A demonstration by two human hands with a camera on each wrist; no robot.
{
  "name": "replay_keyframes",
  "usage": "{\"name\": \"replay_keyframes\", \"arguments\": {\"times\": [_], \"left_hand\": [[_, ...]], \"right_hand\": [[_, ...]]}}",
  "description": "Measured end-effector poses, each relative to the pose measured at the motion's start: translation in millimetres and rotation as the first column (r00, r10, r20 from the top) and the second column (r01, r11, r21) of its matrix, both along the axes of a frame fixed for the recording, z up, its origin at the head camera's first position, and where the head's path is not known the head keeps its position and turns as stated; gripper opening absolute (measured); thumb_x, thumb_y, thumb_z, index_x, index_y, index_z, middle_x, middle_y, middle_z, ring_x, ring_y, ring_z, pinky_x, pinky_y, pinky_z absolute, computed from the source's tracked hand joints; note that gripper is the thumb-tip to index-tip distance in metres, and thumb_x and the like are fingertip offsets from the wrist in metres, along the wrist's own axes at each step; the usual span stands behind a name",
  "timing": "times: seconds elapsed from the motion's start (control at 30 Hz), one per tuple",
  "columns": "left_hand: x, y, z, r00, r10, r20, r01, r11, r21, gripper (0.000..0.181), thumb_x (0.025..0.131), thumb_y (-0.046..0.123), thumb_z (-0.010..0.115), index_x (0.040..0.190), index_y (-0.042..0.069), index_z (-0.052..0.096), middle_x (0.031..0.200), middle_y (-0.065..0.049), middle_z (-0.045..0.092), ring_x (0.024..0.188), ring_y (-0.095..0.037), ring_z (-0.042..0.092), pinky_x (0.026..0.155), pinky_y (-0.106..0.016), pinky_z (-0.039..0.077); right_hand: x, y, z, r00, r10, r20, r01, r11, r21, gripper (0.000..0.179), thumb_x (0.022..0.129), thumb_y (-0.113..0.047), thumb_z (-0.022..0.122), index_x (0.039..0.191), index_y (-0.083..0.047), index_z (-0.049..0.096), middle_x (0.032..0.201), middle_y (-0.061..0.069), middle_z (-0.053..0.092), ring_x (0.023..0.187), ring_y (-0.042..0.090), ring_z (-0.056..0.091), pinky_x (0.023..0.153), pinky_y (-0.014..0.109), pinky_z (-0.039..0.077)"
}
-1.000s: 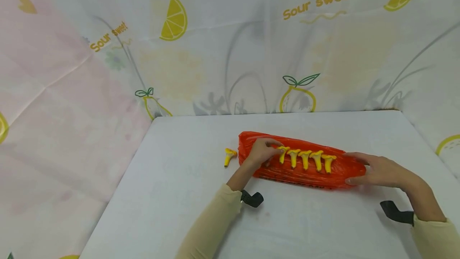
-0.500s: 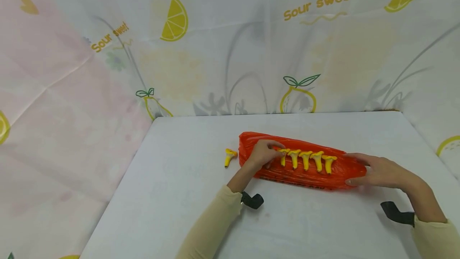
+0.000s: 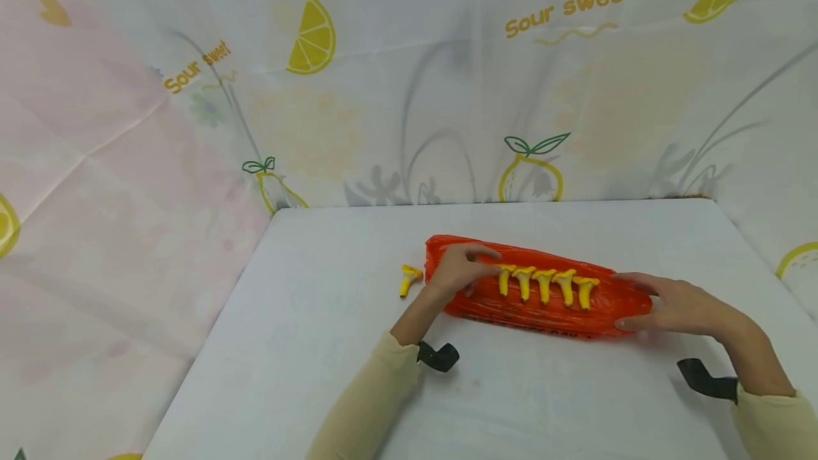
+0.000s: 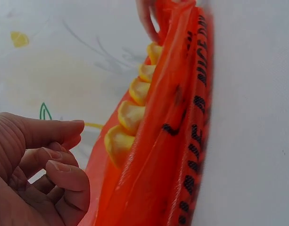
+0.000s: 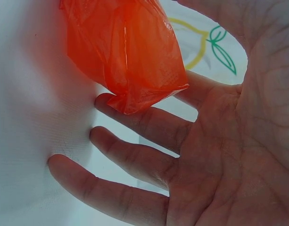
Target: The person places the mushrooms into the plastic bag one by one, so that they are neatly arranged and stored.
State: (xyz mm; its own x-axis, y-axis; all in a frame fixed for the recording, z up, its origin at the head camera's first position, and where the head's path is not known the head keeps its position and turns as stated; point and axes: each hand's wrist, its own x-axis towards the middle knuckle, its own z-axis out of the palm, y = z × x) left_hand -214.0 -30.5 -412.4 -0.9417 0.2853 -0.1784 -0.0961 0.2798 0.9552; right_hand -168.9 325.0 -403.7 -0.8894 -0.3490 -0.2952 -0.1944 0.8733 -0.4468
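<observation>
An orange-red plastic bag (image 3: 530, 314) lies folded long on the white table. Several yellow trumpet-shaped mushrooms (image 3: 544, 285) stand in a row along it. My left hand (image 3: 455, 268) hovers over the bag's left part, thumb and forefinger slightly apart beside the leftmost mushroom (image 3: 505, 281). In the left wrist view, the left hand (image 4: 43, 165) has loosely bent fingers and holds nothing. At the bag's right end, my right hand (image 3: 684, 304) spreads its fingers around the bag (image 5: 130, 56). Its fingers (image 5: 130, 155) are nearly straight in the right wrist view, some tips touching the table.
One more yellow mushroom (image 3: 409, 280) lies on the white table (image 3: 319, 346), just left of the bag. Behind the table hangs a cloth (image 3: 396, 91) with lemon prints. Black wrist mounts (image 3: 438, 357) stick out from both forearms.
My left hand has set the leftmost mushroom slightly nearer, in line with the others, then let it go and drawn back left. The right hand has kept its place.
</observation>
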Motion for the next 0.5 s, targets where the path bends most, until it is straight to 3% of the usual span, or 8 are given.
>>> {"name": "replay_keyframes", "arguments": {"times": [0.5], "left_hand": [[2.2,-38.4,9.8,0.999,-0.021,-0.026,0.023,0.996,0.084,0.031,0.086,0.015,0.077,0.114,0.003,0.072,0.057,-0.003,0.041,0.043,-0.017,0.036,0.041,-0.025,0.035]], "right_hand": [[-0.1,0,-0.2,1.0,0.006,-0.011,-0.007,1.0,-0.014,0.078,0.082,-0.048,0.073,0.138,0.001,0.049,0.13,0.036,0.049,0.111,0.051,0.049,0.079,0.065,0.048]]}}
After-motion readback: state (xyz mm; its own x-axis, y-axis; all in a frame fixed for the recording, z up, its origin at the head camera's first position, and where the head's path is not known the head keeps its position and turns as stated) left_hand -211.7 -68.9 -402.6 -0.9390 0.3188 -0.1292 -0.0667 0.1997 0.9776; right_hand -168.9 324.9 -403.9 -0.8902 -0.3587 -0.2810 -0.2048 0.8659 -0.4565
